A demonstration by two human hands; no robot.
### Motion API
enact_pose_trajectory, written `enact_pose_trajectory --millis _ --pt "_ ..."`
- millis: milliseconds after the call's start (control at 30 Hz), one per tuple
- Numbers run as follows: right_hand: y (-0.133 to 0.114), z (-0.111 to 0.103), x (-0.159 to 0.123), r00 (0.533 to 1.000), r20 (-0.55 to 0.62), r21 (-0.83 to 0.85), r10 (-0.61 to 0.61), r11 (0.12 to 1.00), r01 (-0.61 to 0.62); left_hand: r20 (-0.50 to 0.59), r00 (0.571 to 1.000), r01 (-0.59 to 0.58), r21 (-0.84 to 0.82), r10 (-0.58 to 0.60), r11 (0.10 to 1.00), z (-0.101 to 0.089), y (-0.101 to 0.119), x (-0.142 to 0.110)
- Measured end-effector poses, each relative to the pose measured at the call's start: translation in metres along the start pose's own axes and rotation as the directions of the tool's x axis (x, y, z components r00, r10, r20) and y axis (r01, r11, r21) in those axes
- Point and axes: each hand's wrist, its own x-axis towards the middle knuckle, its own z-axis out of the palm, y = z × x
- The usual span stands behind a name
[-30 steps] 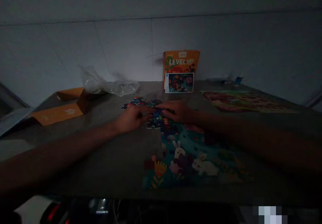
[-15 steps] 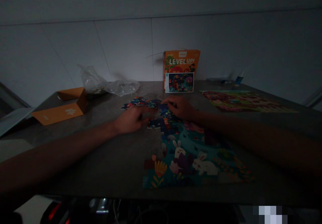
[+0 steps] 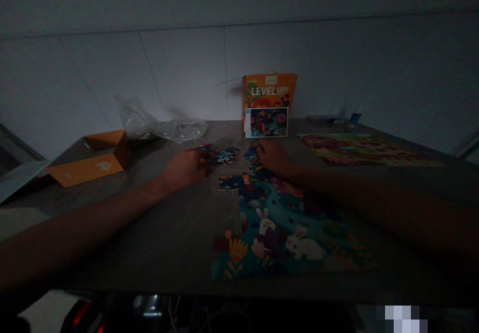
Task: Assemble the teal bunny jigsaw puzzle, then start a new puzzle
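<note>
A partly joined jigsaw puzzle [image 3: 277, 223] with white rabbits and flowers lies on the grey table in front of me. Beyond its upper left part, my right hand [image 3: 274, 157] has curled fingers on a dark blue puzzle piece [image 3: 250, 154]. To the left, my left hand [image 3: 186, 166] is at the near left side of a heap of loose puzzle pieces [image 3: 224, 155]. Its fingers are bent inward, and whatever they hold is hidden. The dim light blurs fine detail.
An orange box [image 3: 269, 88] stands by the wall with a picture card [image 3: 266, 123] before it. At left are an open orange box [image 3: 88, 166] and clear plastic bags [image 3: 183, 130]. Another puzzle picture [image 3: 359, 151] lies at right, with a small bottle [image 3: 355, 118] behind it.
My left hand has drawn back left from the right hand to the loose heap, uncovering more of it. My right hand has shifted slightly right, and the dark blue piece shows beside its fingertips.
</note>
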Motion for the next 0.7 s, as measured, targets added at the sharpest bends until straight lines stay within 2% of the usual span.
enact_pose_trajectory --millis 100,233,333,500,600,700 --pt "0.004 0.001 0.001 0.999 0.033 -0.091 0.041 0.995 -0.038 -0.010 0.998 0.068 0.051 -0.068 0.996 -0.002 -0.006 0.003" --pt "0.004 0.001 0.001 0.994 0.080 -0.147 0.077 0.987 -0.065 0.079 0.995 0.047 0.120 -0.056 0.992 0.002 -0.010 0.005" --pt "0.000 -0.002 -0.001 0.993 0.114 -0.152 0.020 0.988 -0.003 0.103 0.994 0.008 0.142 -0.023 0.990 0.005 -0.011 0.006" --pt "-0.005 -0.004 -0.004 0.995 0.098 -0.143 -0.036 0.988 0.049 0.078 0.997 0.007 0.112 -0.015 0.994 0.005 -0.010 0.005" --pt "-0.001 -0.001 -0.004 0.994 0.065 -0.103 -0.093 0.990 0.100 0.074 0.997 -0.019 0.127 0.010 0.992 0.003 -0.005 0.001" --pt "0.007 0.004 -0.002 0.983 -0.007 -0.070 -0.182 0.981 0.181 0.097 0.995 0.010 0.197 -0.030 0.980 0.001 0.002 -0.005"
